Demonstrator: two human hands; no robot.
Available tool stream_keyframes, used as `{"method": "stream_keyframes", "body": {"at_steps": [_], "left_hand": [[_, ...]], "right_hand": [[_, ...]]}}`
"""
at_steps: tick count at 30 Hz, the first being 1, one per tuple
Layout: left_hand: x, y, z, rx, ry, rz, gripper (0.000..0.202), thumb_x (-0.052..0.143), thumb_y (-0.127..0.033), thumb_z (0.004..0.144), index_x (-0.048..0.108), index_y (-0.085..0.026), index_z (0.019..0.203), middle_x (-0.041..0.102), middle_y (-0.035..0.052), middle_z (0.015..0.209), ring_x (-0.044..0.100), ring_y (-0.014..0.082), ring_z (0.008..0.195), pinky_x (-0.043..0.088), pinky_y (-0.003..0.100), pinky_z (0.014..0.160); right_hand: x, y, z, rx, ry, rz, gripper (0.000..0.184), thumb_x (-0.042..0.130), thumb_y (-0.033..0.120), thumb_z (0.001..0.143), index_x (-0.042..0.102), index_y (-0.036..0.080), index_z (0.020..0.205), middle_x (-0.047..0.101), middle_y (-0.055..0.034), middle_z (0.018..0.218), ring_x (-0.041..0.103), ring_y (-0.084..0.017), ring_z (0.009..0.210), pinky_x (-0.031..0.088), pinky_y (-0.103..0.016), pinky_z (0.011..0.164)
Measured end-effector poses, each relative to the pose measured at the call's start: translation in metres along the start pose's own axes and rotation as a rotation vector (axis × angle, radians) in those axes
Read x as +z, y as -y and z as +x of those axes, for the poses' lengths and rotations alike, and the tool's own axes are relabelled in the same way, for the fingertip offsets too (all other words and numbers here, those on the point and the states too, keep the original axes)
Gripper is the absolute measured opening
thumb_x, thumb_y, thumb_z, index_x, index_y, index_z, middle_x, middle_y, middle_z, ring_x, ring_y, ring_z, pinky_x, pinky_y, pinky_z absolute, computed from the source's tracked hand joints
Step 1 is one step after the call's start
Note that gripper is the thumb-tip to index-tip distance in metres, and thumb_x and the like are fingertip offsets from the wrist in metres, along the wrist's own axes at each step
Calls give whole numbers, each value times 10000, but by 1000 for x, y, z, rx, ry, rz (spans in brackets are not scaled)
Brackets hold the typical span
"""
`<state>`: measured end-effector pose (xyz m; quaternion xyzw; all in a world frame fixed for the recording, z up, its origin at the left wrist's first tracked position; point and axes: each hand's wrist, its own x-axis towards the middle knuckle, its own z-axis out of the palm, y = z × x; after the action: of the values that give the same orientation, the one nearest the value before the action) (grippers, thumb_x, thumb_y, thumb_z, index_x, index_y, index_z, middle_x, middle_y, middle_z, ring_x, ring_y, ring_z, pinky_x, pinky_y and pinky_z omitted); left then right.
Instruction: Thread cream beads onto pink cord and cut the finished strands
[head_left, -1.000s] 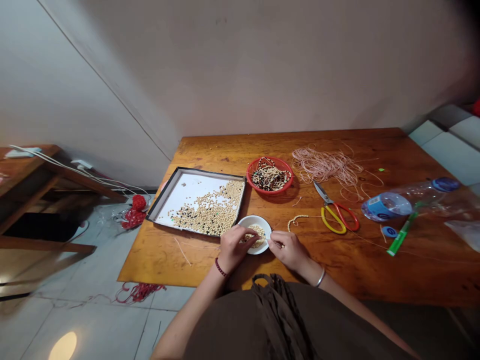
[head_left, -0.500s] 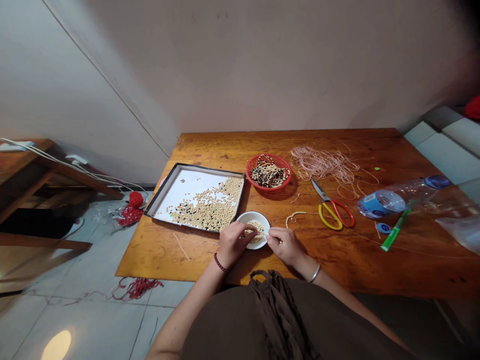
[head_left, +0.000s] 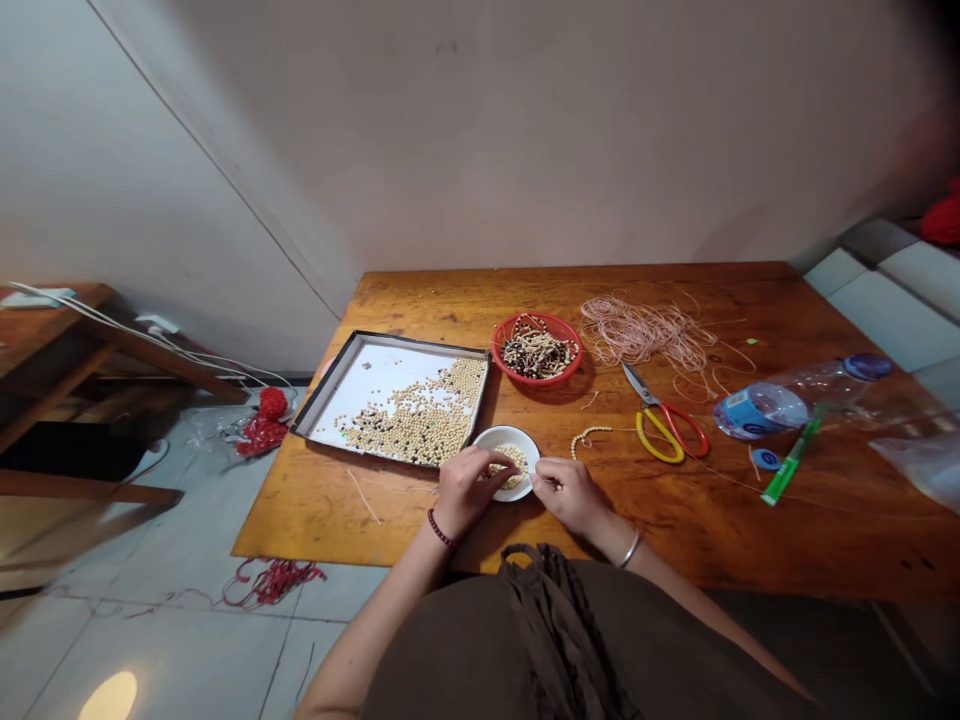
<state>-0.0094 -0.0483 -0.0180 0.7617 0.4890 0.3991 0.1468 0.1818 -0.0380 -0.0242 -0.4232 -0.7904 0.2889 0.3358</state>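
Barely any change was noted from a second ago: at lower centre, left hand (head_left: 465, 488) and right hand (head_left: 574, 493) were kept pinched closed at the white bowl (head_left: 487, 438) of beads (head_left: 514, 458), anything gripped too small to tell; the same fine work was apparently being continued.

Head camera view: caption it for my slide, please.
Left hand and right hand close together at a white bowl of pale beads, a bead-strewn tray and scissors nearby.
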Motion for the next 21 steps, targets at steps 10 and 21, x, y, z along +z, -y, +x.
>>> {"method": "stream_keyframes", "body": {"at_steps": [10,21], "left_hand": [[3,1,-3,-26,-45,-86,321,685,-236,803,592,-216,1109,740,2,854,672,107,713,524,230,687],[5,3,-5,-8,-93,-118,318,693,-225,794,589,-216,1095,744,12,837,677,115,682,535,237,651]], "right_hand": [[0,-1,-1,22,-34,-6,343,462,218,862,332,195,546,377,35,534,362,-95,513,260,-241,528],[-1,-1,-1,18,-3,81,366,441,256,881,318,199,541,372,33,526,352,-99,510,263,-246,521]]}}
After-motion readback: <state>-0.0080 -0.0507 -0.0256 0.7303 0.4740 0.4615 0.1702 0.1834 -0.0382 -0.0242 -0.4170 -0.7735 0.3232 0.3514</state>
